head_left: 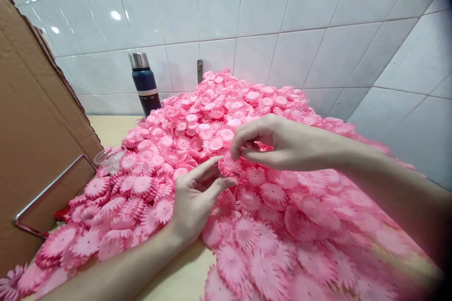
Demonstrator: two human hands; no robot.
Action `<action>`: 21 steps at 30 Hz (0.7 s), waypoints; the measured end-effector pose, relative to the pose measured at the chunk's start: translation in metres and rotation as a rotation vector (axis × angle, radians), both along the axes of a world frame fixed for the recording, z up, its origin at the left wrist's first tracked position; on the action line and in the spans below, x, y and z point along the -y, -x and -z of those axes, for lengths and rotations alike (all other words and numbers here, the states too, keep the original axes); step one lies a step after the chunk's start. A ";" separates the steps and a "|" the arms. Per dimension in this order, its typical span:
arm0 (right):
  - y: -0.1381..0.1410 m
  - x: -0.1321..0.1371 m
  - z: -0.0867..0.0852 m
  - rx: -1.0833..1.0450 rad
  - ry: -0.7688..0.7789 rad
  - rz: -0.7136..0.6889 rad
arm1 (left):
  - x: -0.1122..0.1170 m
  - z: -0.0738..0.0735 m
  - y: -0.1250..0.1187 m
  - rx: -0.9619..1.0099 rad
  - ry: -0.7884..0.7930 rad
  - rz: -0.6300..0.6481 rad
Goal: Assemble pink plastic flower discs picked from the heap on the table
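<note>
A large heap of pink fringed paper-like flowers (pixel 197 129) covers the tabletop. In front of it, my left hand (pixel 197 193) pinches one pink flower (pixel 230 167) between thumb and fingers. My right hand (pixel 263 143) reaches in from the right, its thumb and index finger closed together at the upper edge of that same flower. Whatever sits between the right fingertips is too small to make out. More pink flowers lie directly under and around both hands.
A dark blue bottle (pixel 144 85) with a silver cap stands behind the heap. A cardboard panel (pixel 42 117) rises at the left, with a bent metal bar (pixel 52 188) before it. A clear plastic bowl (pixel 111 157) sits near it. White tiled walls (pixel 219 4) close off the back and right.
</note>
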State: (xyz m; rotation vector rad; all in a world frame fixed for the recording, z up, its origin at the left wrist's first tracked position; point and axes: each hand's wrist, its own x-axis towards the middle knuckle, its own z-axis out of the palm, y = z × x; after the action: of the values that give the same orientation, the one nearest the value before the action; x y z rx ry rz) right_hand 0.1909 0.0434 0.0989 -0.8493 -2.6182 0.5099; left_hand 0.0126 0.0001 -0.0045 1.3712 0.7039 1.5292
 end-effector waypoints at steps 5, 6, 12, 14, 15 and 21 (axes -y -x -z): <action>0.004 0.003 0.001 -0.007 -0.009 0.043 | -0.001 0.002 0.001 -0.005 -0.014 0.018; 0.005 0.004 0.001 -0.004 -0.009 0.043 | -0.001 0.001 0.001 -0.007 -0.011 0.023; 0.010 0.009 0.004 0.033 -0.079 0.021 | 0.000 -0.001 0.000 -0.003 -0.003 0.062; 0.010 0.009 0.005 0.038 -0.079 0.021 | 0.000 -0.001 0.000 -0.006 -0.004 0.075; 0.010 0.009 0.005 0.038 -0.070 0.021 | 0.000 -0.001 0.000 -0.007 0.000 0.079; 0.009 0.003 0.006 -0.081 0.031 -0.009 | 0.000 0.000 0.000 -0.021 0.010 0.063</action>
State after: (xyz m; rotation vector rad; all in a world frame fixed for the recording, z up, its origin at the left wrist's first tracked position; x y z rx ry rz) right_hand 0.1821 0.0404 0.0934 -0.8091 -2.5477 0.5765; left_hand 0.0131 -0.0004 -0.0046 1.3904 0.6744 1.4622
